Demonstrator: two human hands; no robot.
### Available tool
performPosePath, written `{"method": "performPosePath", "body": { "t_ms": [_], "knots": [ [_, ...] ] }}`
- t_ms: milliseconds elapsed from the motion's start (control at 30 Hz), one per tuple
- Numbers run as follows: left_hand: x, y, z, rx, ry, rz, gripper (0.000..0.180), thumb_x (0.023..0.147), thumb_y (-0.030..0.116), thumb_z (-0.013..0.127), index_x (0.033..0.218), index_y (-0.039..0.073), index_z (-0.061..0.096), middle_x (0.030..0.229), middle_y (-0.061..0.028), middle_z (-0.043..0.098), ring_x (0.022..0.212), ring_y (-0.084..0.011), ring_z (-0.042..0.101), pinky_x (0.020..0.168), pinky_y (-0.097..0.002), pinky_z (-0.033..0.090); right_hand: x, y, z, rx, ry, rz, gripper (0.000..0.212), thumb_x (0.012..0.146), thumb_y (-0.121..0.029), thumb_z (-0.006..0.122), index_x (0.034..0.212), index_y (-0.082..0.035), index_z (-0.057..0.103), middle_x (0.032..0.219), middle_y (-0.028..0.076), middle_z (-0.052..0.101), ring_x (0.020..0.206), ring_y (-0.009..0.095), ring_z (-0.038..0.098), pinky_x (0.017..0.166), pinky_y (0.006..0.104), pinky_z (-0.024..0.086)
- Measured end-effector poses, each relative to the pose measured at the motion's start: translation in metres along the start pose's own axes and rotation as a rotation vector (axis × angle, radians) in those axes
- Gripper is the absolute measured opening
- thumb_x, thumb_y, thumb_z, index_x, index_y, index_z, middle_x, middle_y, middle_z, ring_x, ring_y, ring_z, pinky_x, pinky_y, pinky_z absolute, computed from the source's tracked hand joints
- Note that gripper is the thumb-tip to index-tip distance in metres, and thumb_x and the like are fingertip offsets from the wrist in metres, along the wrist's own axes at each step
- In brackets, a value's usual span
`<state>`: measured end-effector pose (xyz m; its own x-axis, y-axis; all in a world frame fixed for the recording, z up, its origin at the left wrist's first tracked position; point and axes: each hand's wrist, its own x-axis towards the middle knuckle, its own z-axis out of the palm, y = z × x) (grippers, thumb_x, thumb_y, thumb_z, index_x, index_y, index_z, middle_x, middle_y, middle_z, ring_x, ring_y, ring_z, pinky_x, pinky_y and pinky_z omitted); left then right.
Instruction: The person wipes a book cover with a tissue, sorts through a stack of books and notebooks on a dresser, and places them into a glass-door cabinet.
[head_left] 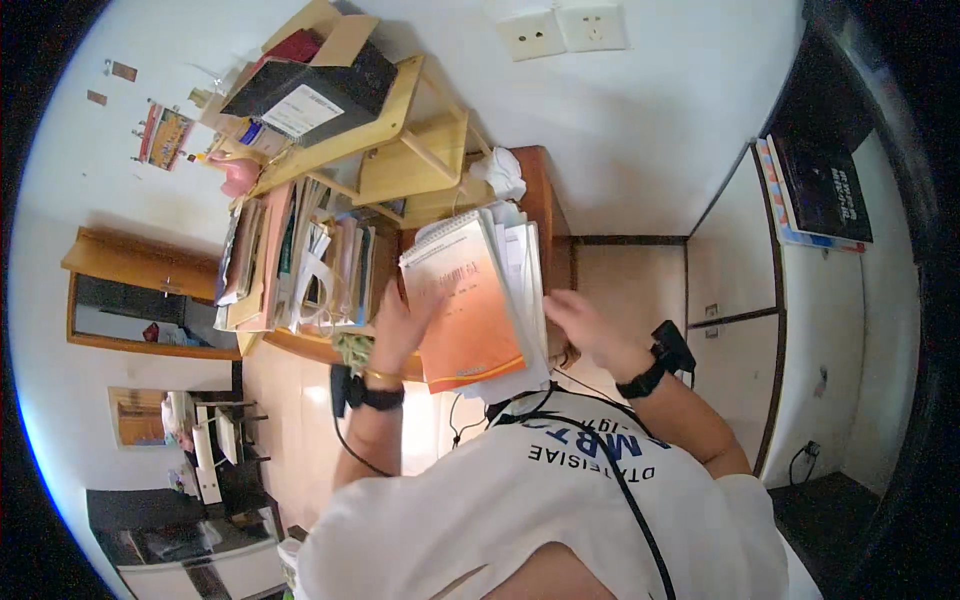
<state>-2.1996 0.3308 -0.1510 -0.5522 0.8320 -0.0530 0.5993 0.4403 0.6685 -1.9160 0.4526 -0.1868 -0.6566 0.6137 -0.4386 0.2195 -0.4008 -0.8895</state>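
In front of me a stack of papers and booklets (533, 275) lies at the near edge of the reddish-brown desk. On its top is a spiral-bound booklet (465, 320) with a cover fading from white to orange. My left hand (402, 325) is at the booklet's left edge, its fingers stretched out and partly over the cover. Beside the right edge of the stack is my right hand (588, 325), fingers extended toward the papers, with no object in its grasp. Whether its fingertips touch the paper edges I cannot tell.
Upright books and folders (335, 260) fill the desk's left side. Behind them a wooden shelf (375, 130) carries an open black cardboard box (312, 90). Crumpled white tissue (502, 172) lies beyond the stack. White cabinets (735, 270) stand to the right.
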Motion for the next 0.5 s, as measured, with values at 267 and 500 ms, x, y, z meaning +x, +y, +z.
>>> {"method": "performPosePath", "body": {
  "t_ms": [267,500],
  "knots": [
    [-0.042,-0.020,0.002,-0.719,-0.188,-0.386,0.057,0.082,0.015,0.075,0.125,-0.008,0.047,0.114,-0.0138,0.063,0.100,-0.0188,0.062,0.085,-0.0308,0.052,-0.007,-0.001,0.068,-0.164,0.138,-0.457,0.039,0.084,-0.017,0.060,0.117,0.004,0.052,0.104,0.027,0.062,0.097,0.041,0.062,0.087,0.0443,0.048],
    [-0.036,-0.064,-0.023,-0.980,-0.162,-0.434,0.058,0.083,0.007,0.070,0.132,-0.002,0.041,0.120,-0.0131,0.060,0.106,-0.0229,0.061,0.088,-0.0352,0.053,0.007,-0.007,0.086,-0.152,-0.166,-0.370,0.053,0.092,-0.010,0.056,0.140,0.001,0.036,0.123,0.016,0.057,0.105,0.018,0.059,0.087,0.0299,0.050]
  ]
}}
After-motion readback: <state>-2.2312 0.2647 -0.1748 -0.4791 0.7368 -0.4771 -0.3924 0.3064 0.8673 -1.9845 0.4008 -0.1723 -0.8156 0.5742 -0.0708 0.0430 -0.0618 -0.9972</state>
